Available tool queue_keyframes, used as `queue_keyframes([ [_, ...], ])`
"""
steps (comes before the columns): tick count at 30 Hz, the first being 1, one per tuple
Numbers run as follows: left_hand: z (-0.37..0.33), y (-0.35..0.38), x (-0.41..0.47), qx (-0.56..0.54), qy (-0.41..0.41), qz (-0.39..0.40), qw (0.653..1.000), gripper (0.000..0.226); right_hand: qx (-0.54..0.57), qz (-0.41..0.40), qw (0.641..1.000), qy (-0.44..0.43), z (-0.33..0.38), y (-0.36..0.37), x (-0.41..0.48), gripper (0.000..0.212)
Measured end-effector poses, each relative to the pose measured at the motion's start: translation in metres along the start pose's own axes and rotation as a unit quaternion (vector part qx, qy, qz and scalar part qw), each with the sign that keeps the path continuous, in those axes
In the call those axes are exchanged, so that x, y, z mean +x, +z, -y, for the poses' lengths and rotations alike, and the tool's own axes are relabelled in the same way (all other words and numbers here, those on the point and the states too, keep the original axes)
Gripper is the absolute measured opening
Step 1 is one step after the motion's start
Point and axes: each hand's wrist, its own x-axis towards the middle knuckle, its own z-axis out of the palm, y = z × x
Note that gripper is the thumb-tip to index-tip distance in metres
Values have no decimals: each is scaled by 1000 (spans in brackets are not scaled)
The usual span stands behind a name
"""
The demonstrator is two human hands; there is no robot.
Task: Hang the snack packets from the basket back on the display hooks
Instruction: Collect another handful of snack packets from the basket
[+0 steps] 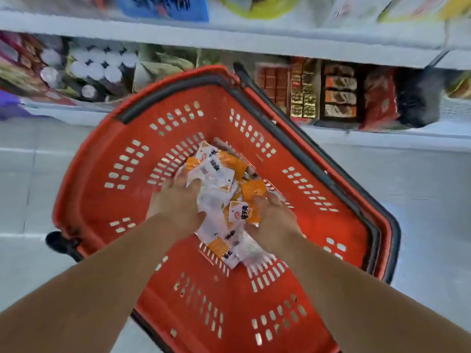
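Note:
A pile of several orange-and-white snack packets (219,171) lies on the bottom of a red plastic basket (102,179) that stands on the floor. Both my arms reach down into the basket. My left hand (175,202) lies on the left side of the pile with its fingers curled into the packets. My right hand (270,220) grips the pile from the right, fingers wrapped round the packets. The frame is blurred by motion. No display hooks are in view.
The basket has a dark handle (293,138) folded along its far rim and a black wheel (54,240) at its left corner. Behind it stand white store shelves (229,39) stocked with boxed and bagged goods (339,93). Pale floor tiles (28,189) surround the basket.

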Motion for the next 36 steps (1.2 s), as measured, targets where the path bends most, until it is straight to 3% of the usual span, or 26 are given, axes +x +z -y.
queue_keyframes([
  [6,1,44,74,49,18,2,999,97,-11,-14,1000,8,-31,39,57,95],
  [12,8,64,122,-46,-48,-1,998,115,11,-30,996,82,-44,75,82,118],
  [14,8,70,133,-100,-52,0,994,111,35,-35,992,116,-43,79,87,123],
  [16,7,76,139,-176,-14,-10,984,90,43,-54,990,121,-42,84,91,124],
  [18,3,77,141,-221,12,-18,975,60,34,-75,990,111,-43,88,95,113],
  [20,-2,77,143,-245,10,-55,968,51,35,-82,991,99,-46,92,97,106],
  [24,-3,81,145,-134,-21,-79,988,96,62,-80,991,89,-43,105,96,114],
  [28,-2,88,155,-108,-25,-49,993,125,99,-72,990,72,-47,104,94,97],
  [33,-7,93,150,-119,-66,-59,989,115,176,-109,975,85,-52,97,96,46],
  [36,-13,91,143,-87,-71,-31,993,102,238,-94,962,97,-48,95,94,33],
])
